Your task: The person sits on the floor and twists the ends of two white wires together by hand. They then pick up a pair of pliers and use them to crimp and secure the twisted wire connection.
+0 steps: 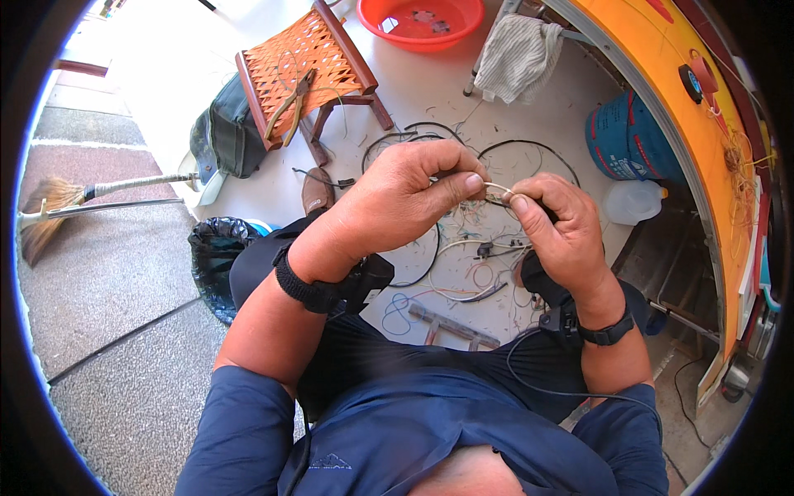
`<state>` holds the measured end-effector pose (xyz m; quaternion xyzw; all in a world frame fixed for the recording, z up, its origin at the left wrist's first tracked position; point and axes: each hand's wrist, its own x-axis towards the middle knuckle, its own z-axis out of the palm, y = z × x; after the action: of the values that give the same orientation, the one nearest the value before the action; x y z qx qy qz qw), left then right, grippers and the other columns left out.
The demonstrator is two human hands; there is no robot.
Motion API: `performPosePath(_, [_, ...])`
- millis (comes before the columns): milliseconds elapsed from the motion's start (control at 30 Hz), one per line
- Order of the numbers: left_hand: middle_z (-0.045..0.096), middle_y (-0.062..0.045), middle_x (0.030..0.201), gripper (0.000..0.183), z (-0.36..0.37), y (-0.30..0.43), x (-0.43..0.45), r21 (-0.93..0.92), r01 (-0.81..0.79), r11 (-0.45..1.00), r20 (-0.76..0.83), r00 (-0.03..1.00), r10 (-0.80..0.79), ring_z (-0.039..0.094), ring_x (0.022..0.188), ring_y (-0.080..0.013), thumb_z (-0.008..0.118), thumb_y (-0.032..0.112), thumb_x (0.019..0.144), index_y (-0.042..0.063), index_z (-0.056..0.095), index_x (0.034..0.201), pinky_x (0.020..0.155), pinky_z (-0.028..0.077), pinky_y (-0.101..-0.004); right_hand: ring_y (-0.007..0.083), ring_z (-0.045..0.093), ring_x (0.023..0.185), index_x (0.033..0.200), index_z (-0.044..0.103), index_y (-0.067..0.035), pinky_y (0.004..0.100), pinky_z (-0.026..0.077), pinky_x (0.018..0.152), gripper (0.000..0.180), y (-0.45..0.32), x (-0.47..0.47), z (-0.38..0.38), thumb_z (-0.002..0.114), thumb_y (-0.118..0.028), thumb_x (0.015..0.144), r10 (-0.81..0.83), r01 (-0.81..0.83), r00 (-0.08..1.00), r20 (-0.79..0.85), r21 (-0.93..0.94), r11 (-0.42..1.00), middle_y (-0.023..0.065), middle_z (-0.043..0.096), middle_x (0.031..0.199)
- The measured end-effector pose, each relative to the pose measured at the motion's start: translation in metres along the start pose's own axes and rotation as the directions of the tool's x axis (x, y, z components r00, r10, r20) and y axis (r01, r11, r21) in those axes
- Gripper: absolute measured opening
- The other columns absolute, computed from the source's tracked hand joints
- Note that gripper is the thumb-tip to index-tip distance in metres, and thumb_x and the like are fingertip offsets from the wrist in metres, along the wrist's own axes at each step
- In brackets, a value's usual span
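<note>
A short bend of pale cable (pixel 498 186) runs between my two hands above the floor. My left hand (pixel 428 189) pinches one end of it between thumb and fingers, and my right hand (pixel 549 214) pinches the other. How much of the cable lies inside the fingers is hidden. Beneath the hands, black cable (pixel 533 144) lies in loops on the white floor among many wire scraps. A black plug (pixel 484 249) and thin coloured wires are there too. Pliers (pixel 299 99) rest on a stool with an orange woven seat (pixel 329 56), left of the hands.
A red basin (pixel 422 25) stands at the top. A bin with a black bag (pixel 214 254) is by the left knee, beside a broom (pixel 56 204). To the right are a blue bucket (pixel 626 139), a plastic jug (pixel 634 201) and an orange board (pixel 657 56). A metal-and-wood piece (pixel 453 325) lies between the legs.
</note>
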<state>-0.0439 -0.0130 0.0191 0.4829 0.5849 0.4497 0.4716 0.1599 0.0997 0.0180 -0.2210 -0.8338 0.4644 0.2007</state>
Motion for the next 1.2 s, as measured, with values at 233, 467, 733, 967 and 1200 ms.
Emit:
performPosePath(233, [0.068, -0.005, 0.093, 0.012, 0.013, -0.005, -0.001, 0.062, -0.134, 0.989, -0.025, 0.99, 0.136, 0.061, 0.085, -0.0105, 0.069, 0.009, 0.093, -0.001, 0.067, 0.1, 0.077, 0.051, -0.0269, 0.0245, 0.059, 0.068, 0.092, 0.068, -0.001, 0.0324, 0.046, 0.062, 0.01, -0.004, 0.003, -0.001, 0.069, 0.0, 0.082, -0.047, 0.044, 0.997, -0.064, -0.047, 0.998, 0.0112, 0.061, 0.076])
performPosePath(467, [0.062, -0.002, 0.086, 0.01, 0.031, -0.014, 0.001, 0.004, -0.123, 0.992, -0.139, 0.983, 0.122, 0.057, 0.08, -0.0081, 0.066, 0.009, 0.096, 0.0, 0.062, 0.098, 0.072, 0.048, -0.0239, 0.0282, 0.06, 0.068, 0.086, 0.066, -0.002, 0.0366, 0.046, 0.06, 0.005, -0.009, 0.003, 0.005, 0.069, -0.004, 0.083, -0.015, 0.007, 0.998, -0.068, -0.115, 0.993, 0.0123, 0.062, 0.076])
performPosePath(733, [0.063, -0.003, 0.08, 0.013, 0.049, -0.012, 0.003, -0.486, -0.005, 0.874, -0.264, 0.954, -0.141, 0.057, 0.071, -0.0096, 0.062, 0.015, 0.098, 0.002, 0.06, 0.097, 0.065, 0.047, -0.0251, 0.0333, 0.061, 0.069, 0.084, 0.065, -0.004, 0.0406, 0.047, 0.06, 0.004, -0.015, 0.004, 0.014, 0.069, -0.006, 0.083, -0.047, 0.026, 0.992, -0.118, -0.174, 0.984, 0.0132, 0.063, 0.074])
performPosePath(967, [0.064, -0.003, 0.082, 0.012, 0.041, -0.017, 0.012, -0.643, -0.055, 0.764, -0.323, 0.924, -0.205, 0.061, 0.072, -0.0116, 0.062, 0.016, 0.099, 0.005, 0.062, 0.099, 0.068, 0.049, -0.0247, 0.0337, 0.062, 0.071, 0.084, 0.065, -0.004, 0.0422, 0.048, 0.061, 0.005, -0.014, 0.004, 0.02, 0.07, -0.004, 0.082, -0.135, 0.106, 0.982, -0.132, -0.206, 0.973, 0.0135, 0.063, 0.076])
performPosePath(1200, [0.067, -0.006, 0.088, 0.015, 0.017, -0.02, 0.018, -0.592, -0.079, 0.802, -0.386, 0.901, -0.196, 0.067, 0.081, -0.0155, 0.058, 0.018, 0.102, 0.004, 0.06, 0.099, 0.074, 0.053, -0.0283, 0.0343, 0.062, 0.071, 0.084, 0.065, -0.004, 0.0422, 0.048, 0.061, 0.005, -0.017, 0.0, 0.021, 0.07, -0.004, 0.083, -0.155, 0.125, 0.981, -0.116, -0.231, 0.965, 0.0139, 0.063, 0.076])
